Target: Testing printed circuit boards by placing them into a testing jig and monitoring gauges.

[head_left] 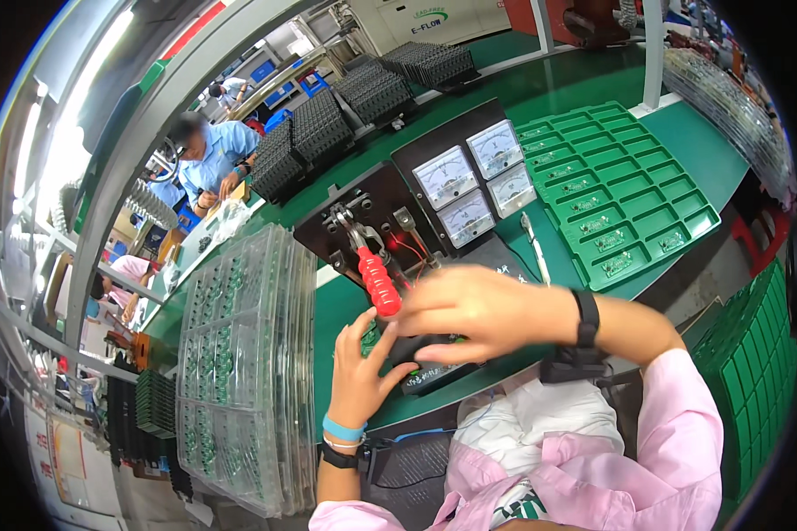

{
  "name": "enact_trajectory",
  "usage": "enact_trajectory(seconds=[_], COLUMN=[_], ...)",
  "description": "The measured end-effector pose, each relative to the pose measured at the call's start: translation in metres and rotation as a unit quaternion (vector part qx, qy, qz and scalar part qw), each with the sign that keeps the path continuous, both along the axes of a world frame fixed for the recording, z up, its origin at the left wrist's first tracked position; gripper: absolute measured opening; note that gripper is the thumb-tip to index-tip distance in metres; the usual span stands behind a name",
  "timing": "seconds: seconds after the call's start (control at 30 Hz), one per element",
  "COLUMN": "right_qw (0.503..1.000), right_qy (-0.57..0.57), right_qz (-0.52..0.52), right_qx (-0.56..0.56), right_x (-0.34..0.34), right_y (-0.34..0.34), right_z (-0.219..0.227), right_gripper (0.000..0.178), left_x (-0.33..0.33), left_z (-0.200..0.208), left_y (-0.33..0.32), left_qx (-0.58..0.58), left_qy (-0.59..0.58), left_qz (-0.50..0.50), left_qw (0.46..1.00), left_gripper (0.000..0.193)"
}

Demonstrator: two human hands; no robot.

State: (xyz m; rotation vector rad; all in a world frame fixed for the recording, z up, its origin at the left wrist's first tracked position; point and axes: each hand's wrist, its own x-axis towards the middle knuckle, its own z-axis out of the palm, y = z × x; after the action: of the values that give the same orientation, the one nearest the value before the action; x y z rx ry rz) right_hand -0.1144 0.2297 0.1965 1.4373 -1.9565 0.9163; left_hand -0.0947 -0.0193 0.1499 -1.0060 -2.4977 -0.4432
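A test fixture with a red-handled toggle clamp [379, 281] stands on the green bench. My left hand [359, 372] is just below the red handle, thumb and fingers apart, with a bit of green showing between the fingers. My right hand [478, 308] reaches across from the right, slightly blurred, its fingers stretched toward the lower end of the handle and its thumb apart. Whether those fingertips touch the handle I cannot tell. Under both hands lies a black fixture base [429, 376], partly hidden. Behind it rises a black panel with several analog meters [466, 219].
To the right lies a green compartment tray [673, 190] with small circuit boards in one column. A white pen [535, 250] rests beside it. Clear plastic trays of boards [239, 354] stand at left. Black racks [305, 142] line the back; a co-worker in blue [212, 159] sits beyond.
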Motion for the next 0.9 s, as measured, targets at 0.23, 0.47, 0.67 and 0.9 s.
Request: enact_trajectory(seconds=[0.23, 0.47, 0.67, 0.9], right_qw=[0.981, 0.915, 0.857, 0.872], right_qy=[-0.086, -0.253, -0.506, -0.457], right_qz=[0.041, -0.222, -0.090, -0.165], right_qx=[-0.170, -0.223, -0.028, 0.055], right_x=[-0.079, -0.027, -0.025, -0.028], right_y=[-0.035, 0.020, 0.017, 0.004], right_z=[0.068, -0.010, -0.038, -0.038], right_gripper=[0.049, 0.016, 0.019, 0.029], left_x=[0.003, -0.023, -0.053, -0.044], left_z=[-0.003, -0.022, -0.034, -0.041], left_y=[-0.029, -0.061, -0.054, -0.053], left_qx=[-0.030, -0.070, -0.061, -0.120], left_qy=[0.030, -0.042, -0.027, -0.027], left_qz=[0.116, 0.167, 0.094, 0.085], left_qw=[0.992, 0.983, 0.993, 0.989], left_gripper=[0.038, 0.018, 0.020, 0.019])
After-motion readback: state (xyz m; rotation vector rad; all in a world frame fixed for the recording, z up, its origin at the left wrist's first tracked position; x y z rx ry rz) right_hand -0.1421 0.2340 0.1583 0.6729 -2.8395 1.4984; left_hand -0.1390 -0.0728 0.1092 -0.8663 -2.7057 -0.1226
